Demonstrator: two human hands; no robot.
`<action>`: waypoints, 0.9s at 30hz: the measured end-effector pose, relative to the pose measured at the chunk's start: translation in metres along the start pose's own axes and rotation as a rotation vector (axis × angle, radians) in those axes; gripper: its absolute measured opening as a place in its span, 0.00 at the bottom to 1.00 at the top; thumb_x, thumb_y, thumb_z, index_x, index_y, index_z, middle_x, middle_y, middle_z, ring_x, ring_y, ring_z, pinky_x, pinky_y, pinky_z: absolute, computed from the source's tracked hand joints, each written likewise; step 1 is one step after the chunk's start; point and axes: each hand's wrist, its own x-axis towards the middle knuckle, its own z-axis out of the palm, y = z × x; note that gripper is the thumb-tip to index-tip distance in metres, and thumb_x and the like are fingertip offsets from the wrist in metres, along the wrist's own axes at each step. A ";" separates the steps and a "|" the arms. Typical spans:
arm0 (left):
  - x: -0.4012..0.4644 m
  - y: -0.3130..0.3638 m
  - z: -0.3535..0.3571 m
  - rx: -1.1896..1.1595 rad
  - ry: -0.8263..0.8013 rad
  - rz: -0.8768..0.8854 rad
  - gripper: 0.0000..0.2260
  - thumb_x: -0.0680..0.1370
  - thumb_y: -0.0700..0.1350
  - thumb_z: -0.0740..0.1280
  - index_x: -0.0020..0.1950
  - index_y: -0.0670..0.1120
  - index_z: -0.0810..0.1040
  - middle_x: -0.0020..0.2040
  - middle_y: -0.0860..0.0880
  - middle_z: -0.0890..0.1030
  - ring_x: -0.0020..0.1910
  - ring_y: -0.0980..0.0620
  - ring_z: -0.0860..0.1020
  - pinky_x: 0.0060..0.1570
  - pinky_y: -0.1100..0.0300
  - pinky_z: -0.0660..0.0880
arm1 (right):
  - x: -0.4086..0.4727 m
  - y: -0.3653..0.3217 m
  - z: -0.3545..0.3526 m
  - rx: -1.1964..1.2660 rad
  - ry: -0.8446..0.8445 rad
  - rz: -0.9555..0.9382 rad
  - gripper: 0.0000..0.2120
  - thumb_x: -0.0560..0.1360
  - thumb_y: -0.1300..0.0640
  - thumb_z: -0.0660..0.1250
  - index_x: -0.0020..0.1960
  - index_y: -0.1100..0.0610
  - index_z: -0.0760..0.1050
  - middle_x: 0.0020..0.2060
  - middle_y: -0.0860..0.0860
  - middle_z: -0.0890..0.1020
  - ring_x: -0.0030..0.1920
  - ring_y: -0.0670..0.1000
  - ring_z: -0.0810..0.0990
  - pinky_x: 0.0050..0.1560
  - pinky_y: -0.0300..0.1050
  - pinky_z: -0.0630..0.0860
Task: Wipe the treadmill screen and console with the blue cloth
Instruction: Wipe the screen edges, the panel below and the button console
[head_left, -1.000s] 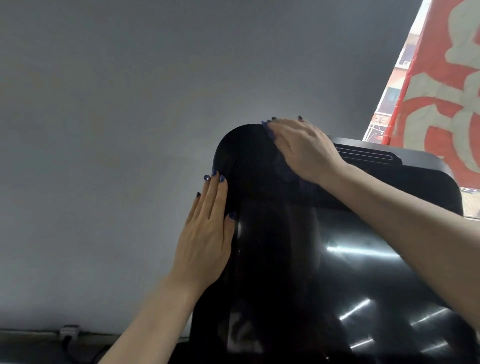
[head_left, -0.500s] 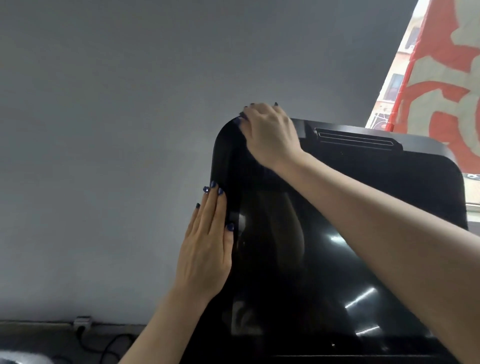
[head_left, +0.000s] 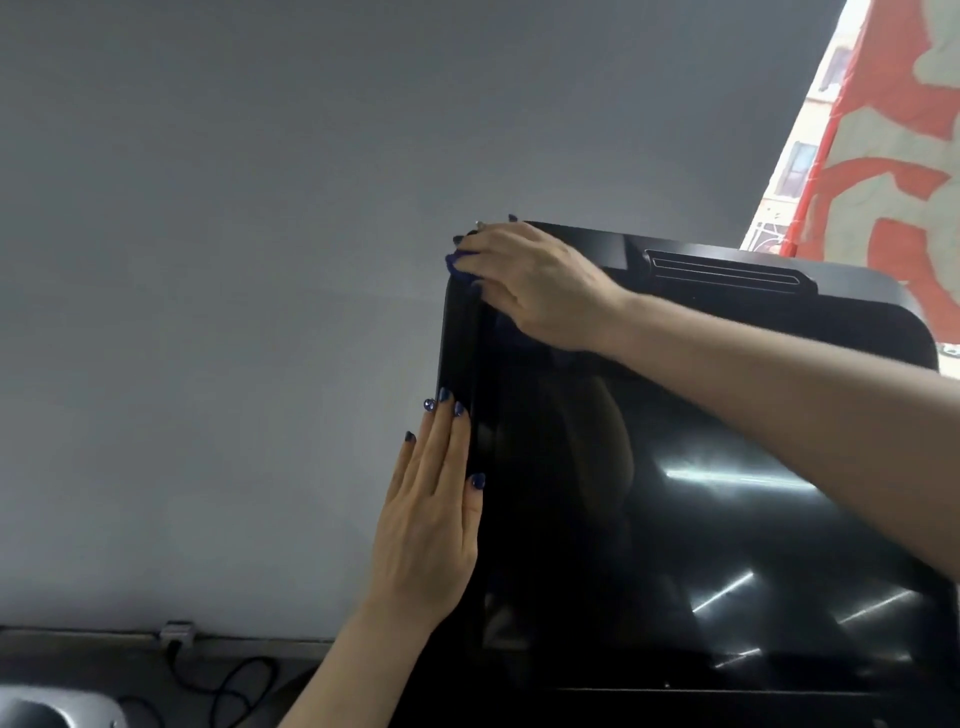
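Left hand (head_left: 431, 525) lies flat, fingers straight, against the glossy black screen (head_left: 675, 519) at its left edge. Right hand (head_left: 530, 280) presses the blue cloth (head_left: 457, 267) on the top-left corner, fingers curled over it. Beyond: grey wall (head_left: 234, 260), red-patterned banner (head_left: 893, 156).

No readable text, red banner (head_left: 893, 171) bears large pale shapes (characters indecipherable)

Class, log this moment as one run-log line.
right hand: presses blue cloth on screen top-left corner | left hand: flat on left edge | wiping underway
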 end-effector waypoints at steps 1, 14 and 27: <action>0.000 0.000 0.000 -0.005 0.002 0.000 0.25 0.84 0.47 0.52 0.81 0.42 0.54 0.81 0.46 0.57 0.81 0.51 0.52 0.77 0.53 0.52 | 0.003 0.005 -0.006 -0.012 -0.055 -0.012 0.17 0.83 0.51 0.57 0.68 0.55 0.75 0.67 0.50 0.76 0.69 0.51 0.70 0.74 0.41 0.53; -0.041 0.005 0.000 0.013 -0.038 -0.033 0.25 0.85 0.48 0.52 0.81 0.43 0.52 0.81 0.45 0.57 0.81 0.50 0.52 0.78 0.52 0.50 | 0.008 -0.025 0.012 -0.169 -0.033 -0.106 0.21 0.82 0.48 0.52 0.54 0.56 0.82 0.54 0.49 0.83 0.62 0.51 0.77 0.76 0.42 0.46; -0.122 0.017 -0.006 0.044 -0.167 -0.117 0.26 0.84 0.47 0.50 0.82 0.43 0.50 0.82 0.46 0.54 0.81 0.50 0.52 0.78 0.52 0.48 | -0.020 -0.074 0.034 -0.223 -0.067 -0.035 0.21 0.81 0.50 0.52 0.54 0.58 0.82 0.52 0.51 0.83 0.63 0.54 0.76 0.77 0.46 0.46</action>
